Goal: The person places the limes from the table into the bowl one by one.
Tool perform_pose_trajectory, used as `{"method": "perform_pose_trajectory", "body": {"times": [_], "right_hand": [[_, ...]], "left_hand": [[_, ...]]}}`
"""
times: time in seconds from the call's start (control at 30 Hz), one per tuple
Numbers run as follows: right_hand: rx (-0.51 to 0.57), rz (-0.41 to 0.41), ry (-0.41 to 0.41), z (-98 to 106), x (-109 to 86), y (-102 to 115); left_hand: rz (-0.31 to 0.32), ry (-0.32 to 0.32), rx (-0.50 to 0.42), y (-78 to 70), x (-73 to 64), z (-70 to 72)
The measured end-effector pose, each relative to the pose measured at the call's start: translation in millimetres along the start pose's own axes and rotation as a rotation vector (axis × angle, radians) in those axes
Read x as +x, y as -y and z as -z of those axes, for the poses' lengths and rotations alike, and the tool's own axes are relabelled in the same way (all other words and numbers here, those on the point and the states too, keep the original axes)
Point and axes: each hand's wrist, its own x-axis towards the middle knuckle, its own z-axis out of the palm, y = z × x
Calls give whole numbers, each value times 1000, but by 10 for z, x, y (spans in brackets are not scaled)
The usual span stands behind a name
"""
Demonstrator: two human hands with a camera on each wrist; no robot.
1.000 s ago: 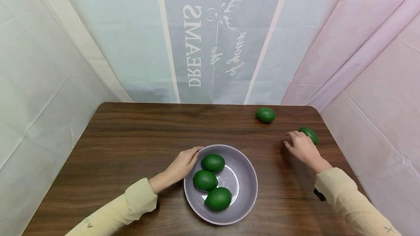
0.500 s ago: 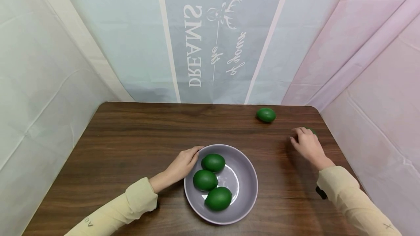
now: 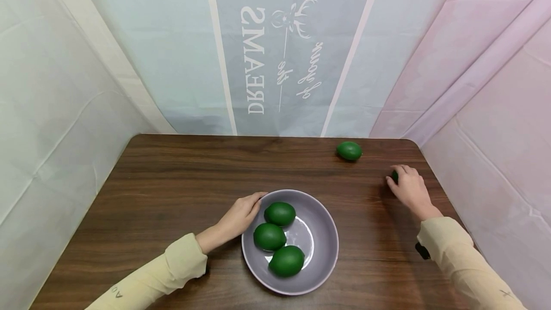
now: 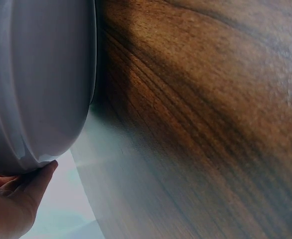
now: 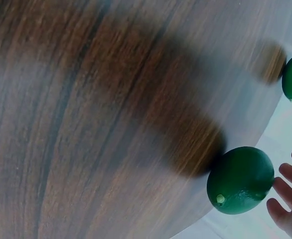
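Note:
In the head view, my left hand [image 3: 238,214] grips the left rim of a grey-purple bowl [image 3: 320,252]. The left wrist view shows the fingers against the outer wall of the bowl [image 4: 51,89]. Three green limes lie inside: an upper lime [image 3: 280,214], a middle lime [image 3: 269,237] and a lower lime [image 3: 286,260]. At the table's right side my right hand [image 3: 411,188] reaches over another lime [image 3: 394,176], mostly hidden from above. Seen from the right wrist, this lime [image 5: 240,180] rests on the table, with spread fingers [image 5: 287,191] right beside it.
One more lime [image 3: 349,151] lies near the back edge of the dark wooden table [image 3: 193,166]. Behind the table hangs a printed cloth [image 3: 275,61]. Pale cloth walls [image 3: 495,157] stand on the right and left.
My right hand has shifted slightly right over the lime, which now shows on the thumb side instead of beyond the back of the hand. Left hand and bowl stay put.

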Motion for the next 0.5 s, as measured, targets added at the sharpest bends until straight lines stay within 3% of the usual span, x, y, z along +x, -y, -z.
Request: {"method": "perform_pose_trajectory", "body": {"times": [0.5], "right_hand": [[60,-53,-98,-41,11,-85]], "left_hand": [[8,7,-9,19,-3,-5]]}}
